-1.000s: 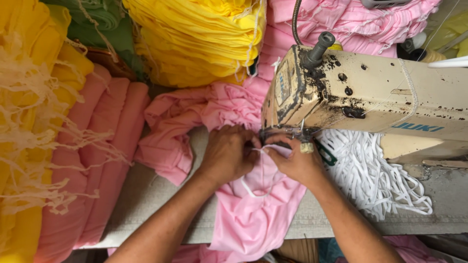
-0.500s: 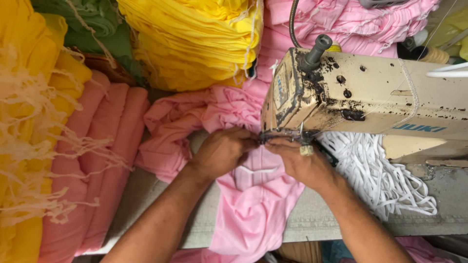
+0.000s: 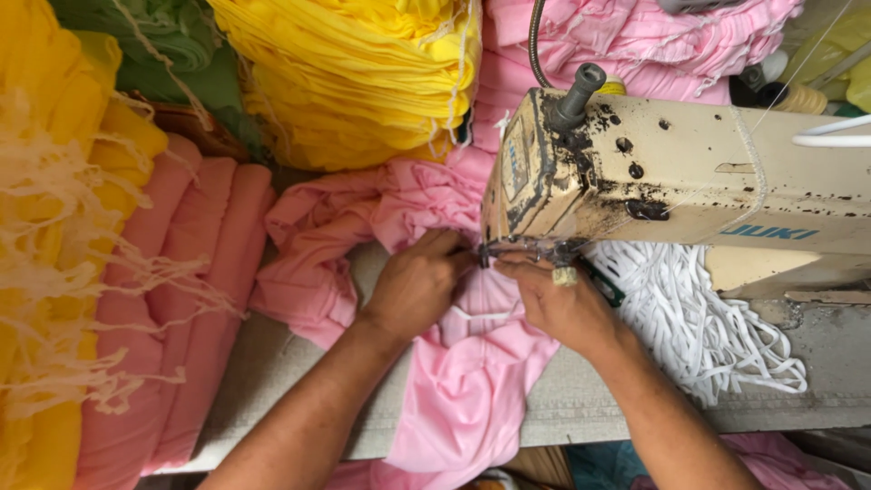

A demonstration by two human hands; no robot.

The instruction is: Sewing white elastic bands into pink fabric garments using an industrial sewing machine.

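Note:
A cream, grimy sewing machine stands at the right on a grey table. Pink fabric runs under its head and hangs off the table's front edge. My left hand presses the fabric flat just left of the needle area. My right hand, with a ring on one finger, pinches the fabric and a strip of white elastic right below the machine head. The needle itself is hidden by the head and my fingers.
A heap of white elastic tape lies under the machine arm. Stacks of yellow fabric, salmon pink rolls, fringed yellow cloth and more pink pieces crowd the back and left.
Both hands have slid the pink fabric a little further up under the machine head. The view has shifted slightly; the piles and machine stay put.

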